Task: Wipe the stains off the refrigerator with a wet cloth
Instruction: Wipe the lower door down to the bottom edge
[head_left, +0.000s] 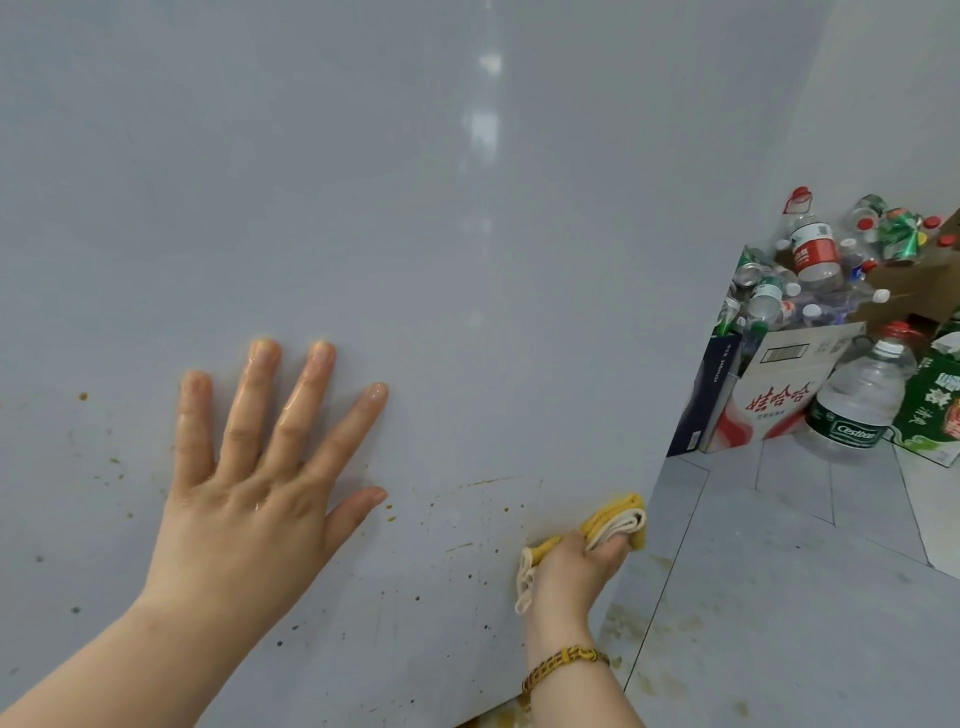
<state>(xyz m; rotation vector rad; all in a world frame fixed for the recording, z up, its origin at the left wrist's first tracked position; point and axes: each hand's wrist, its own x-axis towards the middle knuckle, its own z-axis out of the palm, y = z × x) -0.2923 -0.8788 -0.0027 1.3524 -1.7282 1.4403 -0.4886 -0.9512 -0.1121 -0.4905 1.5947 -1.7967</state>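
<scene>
Most of the view is filled by the pale grey, glossy side panel of the refrigerator (363, 208), on which a faint vertical reflection of light is seen. Its lower part is dotted with small brownish-orange specks and streaks (460, 547), scattered from the left edge across to the lower right corner.

The left hand (249, 493) is laid flat against the panel, with its fingers straight and spread and nothing held; a wet sheen is seen on the fingers. The right hand (571, 571) is curled round a folded yellow and cream cloth (618, 519), which is pressed against the panel near its lower right edge, among the specks. One end of the cloth is seen above the fingers and the other hangs out behind the hand. A braided yellow and brown bracelet (563, 662) is worn on the right wrist.

To the right, a pale grey tiled floor (779, 571) is seen, marked with yellowish smears close to the refrigerator's foot. Further back, a white and red cardboard box (779, 384) is heaped with empty plastic bottles and crushed cans (821, 260). Just beside it a large clear water bottle with a green label (857, 405) is stood on the floor, and a green printed carton (935, 410) is placed at the right edge.
</scene>
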